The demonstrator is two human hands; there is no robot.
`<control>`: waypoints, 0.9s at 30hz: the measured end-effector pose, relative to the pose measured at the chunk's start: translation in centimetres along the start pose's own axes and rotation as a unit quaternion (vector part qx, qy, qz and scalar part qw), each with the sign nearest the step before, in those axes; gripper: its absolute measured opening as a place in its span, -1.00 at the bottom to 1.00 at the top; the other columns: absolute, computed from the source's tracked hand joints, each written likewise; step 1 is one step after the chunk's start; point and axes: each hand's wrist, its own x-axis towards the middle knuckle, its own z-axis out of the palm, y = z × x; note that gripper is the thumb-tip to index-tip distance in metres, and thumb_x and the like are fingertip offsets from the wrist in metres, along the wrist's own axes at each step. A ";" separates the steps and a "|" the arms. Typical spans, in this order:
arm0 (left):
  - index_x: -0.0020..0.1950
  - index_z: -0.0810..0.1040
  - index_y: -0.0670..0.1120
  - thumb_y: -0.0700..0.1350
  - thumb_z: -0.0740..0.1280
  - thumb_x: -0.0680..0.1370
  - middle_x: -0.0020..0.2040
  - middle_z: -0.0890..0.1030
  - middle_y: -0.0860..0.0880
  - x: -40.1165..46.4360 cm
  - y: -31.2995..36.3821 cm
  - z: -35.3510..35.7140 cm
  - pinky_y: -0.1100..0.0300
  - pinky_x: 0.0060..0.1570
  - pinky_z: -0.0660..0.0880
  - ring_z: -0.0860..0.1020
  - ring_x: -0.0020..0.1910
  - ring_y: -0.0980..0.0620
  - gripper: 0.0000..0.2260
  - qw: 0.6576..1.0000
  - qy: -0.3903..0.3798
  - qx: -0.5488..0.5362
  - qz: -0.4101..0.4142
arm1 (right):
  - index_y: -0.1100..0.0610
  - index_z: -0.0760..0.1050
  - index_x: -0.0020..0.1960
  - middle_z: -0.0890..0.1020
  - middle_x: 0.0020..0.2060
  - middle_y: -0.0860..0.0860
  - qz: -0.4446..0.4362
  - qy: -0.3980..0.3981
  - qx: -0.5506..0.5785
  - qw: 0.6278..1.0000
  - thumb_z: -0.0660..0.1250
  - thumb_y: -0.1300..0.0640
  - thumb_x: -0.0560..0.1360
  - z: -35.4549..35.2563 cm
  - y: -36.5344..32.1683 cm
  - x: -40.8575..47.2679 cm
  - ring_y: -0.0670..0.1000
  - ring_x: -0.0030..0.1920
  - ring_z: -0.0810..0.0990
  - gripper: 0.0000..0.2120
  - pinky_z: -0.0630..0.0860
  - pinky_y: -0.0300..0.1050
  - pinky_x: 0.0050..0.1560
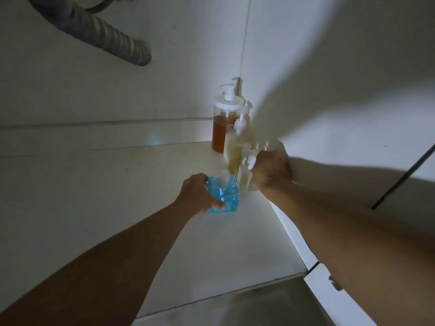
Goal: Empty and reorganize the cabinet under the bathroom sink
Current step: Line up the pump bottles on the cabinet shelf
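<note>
Inside the dim cabinet, my left hand (pixel 200 196) grips a clear pump bottle of blue liquid (pixel 227 196) standing on the white cabinet floor (pixel 117 196). My right hand (pixel 273 170) is curled round a small pump bottle of pale yellow liquid (pixel 244 178) just right of the blue one; motion blur hides the fingers. Behind them stands a taller pale yellow pump bottle (pixel 236 147). In the back right corner is a large pump bottle of amber liquid (pixel 221 128) with a white cap.
A grey corrugated drain hose (pixel 106 31) hangs from the top left down to the back wall. The cabinet's right side wall (pixel 329 90) is close to my right arm. A white door (pixel 329 300) with a metal hinge stands at the lower right.
</note>
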 end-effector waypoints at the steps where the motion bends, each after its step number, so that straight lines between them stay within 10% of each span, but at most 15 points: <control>1: 0.26 0.45 -0.06 -0.02 0.65 0.23 0.12 0.53 0.00 -0.1 -0.2 0.2 0.16 0.11 0.53 0.51 0.09 0.02 -0.32 1.000 0.005 -0.011 -0.007 | 0.36 0.48 0.19 0.58 0.05 0.23 0.025 0.011 0.017 0.999 0.12 0.29 0.64 0.1 0.2 -0.1 0.12 0.05 0.57 -0.76 0.31 -0.61 -0.23; 5: 0.23 0.50 -0.09 -0.02 0.66 0.19 0.08 0.56 -0.01 -0.3 -0.4 1.2 0.13 0.11 0.53 0.54 0.07 0.00 -0.33 0.999 0.004 -0.051 0.000 | 0.10 0.38 -0.22 0.57 -0.20 0.02 0.023 0.077 0.024 0.996 0.14 0.30 0.58 -0.7 -0.2 -0.9 0.08 0.05 0.61 -0.76 0.22 -0.13 0.35; 11: 0.28 0.49 -0.10 -0.04 0.65 0.23 0.14 0.57 0.00 -0.7 0.7 3.1 0.15 0.13 0.52 0.55 0.09 0.03 -0.32 0.996 -0.009 -0.086 0.011 | 0.18 0.54 0.10 0.62 0.11 0.08 0.012 0.027 -0.010 1.000 0.22 0.23 0.58 -1.8 0.5 -0.5 0.10 0.18 0.59 -0.84 0.45 -0.15 0.14; 17: 0.24 0.56 -0.09 -0.03 0.62 0.29 0.10 0.60 0.03 -1.1 2.8 5.0 0.28 -0.01 0.47 0.56 0.01 0.08 -0.44 0.991 0.002 -0.128 0.028 | 0.28 0.58 0.04 0.67 0.02 0.17 0.000 -0.085 -0.079 0.993 0.39 0.36 0.44 -2.4 2.0 -2.5 0.14 0.04 0.67 -0.83 0.51 -0.18 -0.13; 27: 0.20 0.59 -0.12 -0.09 0.63 0.27 0.05 0.62 0.00 -1.1 4.8 6.8 0.30 -0.06 0.46 0.53 -0.11 0.07 -0.47 0.987 0.015 -0.160 0.028 | 0.21 0.50 0.25 0.62 0.19 0.10 -0.054 -0.074 -0.126 0.988 0.35 0.13 0.54 -1.3 2.5 -4.6 0.12 0.19 0.60 -0.68 0.49 -0.12 0.13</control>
